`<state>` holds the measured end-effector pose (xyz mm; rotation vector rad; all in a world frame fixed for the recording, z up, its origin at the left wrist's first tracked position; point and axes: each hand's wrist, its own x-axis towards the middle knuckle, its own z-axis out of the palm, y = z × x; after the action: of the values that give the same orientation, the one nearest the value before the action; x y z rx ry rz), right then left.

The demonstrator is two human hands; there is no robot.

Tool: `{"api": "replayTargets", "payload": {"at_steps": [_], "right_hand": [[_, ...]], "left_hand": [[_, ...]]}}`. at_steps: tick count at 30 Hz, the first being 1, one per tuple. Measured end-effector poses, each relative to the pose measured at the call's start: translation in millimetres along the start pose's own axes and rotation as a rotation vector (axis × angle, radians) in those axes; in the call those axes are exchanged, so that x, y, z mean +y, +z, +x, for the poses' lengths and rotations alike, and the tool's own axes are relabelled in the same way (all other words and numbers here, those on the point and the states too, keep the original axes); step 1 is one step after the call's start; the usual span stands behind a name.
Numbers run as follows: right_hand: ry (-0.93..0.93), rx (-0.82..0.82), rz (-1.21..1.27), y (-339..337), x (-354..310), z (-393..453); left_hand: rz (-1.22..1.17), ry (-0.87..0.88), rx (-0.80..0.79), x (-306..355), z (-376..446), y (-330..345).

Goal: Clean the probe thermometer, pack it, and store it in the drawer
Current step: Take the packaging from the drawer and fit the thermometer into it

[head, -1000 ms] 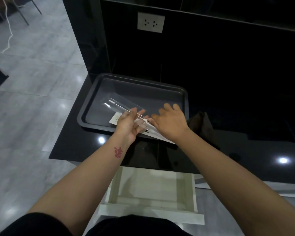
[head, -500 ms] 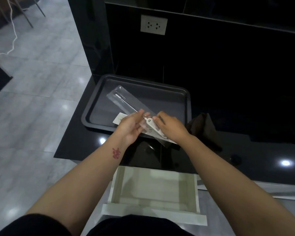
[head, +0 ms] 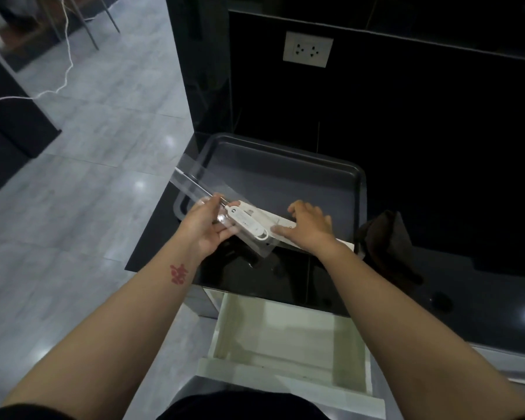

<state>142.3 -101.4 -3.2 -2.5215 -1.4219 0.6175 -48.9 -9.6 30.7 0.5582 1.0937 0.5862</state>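
The white probe thermometer [head: 246, 223] lies inside a clear plastic sleeve [head: 194, 180], its thin metal probe pointing up-left over the tray's corner. My left hand [head: 205, 228] grips the sleeve and thermometer near the middle. A white paper card [head: 281, 224] lies flat by the tray's front edge, and my right hand [head: 308, 230] rests on top of it, fingers spread. The dark baking tray [head: 285, 174] sits on the black counter. Below the counter, a white drawer [head: 288, 338] stands pulled out and looks empty.
A dark cloth [head: 387, 237] is bunched on the counter right of the tray. A white wall socket [head: 308, 49] sits on the black backsplash. Grey tiled floor [head: 73, 177] with a white cable lies to the left.
My left hand has lifted the sleeved thermometer and swung it left, out past the tray's corner. My right hand let go of it and moved right onto the paper card.
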Motion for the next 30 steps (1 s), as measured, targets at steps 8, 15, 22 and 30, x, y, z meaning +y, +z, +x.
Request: {"api": "replayTargets", "payload": {"at_steps": [8, 15, 22, 30], "right_hand": [[0.131, -0.106, 0.067, 5.4, -8.8, 3.9], [0.084, -0.205, 0.392, -10.1, 0.5, 4.3], [0.135, -0.052, 0.588, -52.3, 29.8, -18.4], [0.137, 0.081, 0.439, -56.8, 39.1, -37.7]], "left_hand": [[-0.035, -0.026, -0.043, -3.0, 2.9, -9.9], [-0.076, -0.008, -0.043, -6.9, 11.6, -9.0], [-0.104, 0.034, 0.072, -1.9, 27.2, 8.5], [-0.119, 0.014, 0.02, -8.0, 26.3, 35.5]]}}
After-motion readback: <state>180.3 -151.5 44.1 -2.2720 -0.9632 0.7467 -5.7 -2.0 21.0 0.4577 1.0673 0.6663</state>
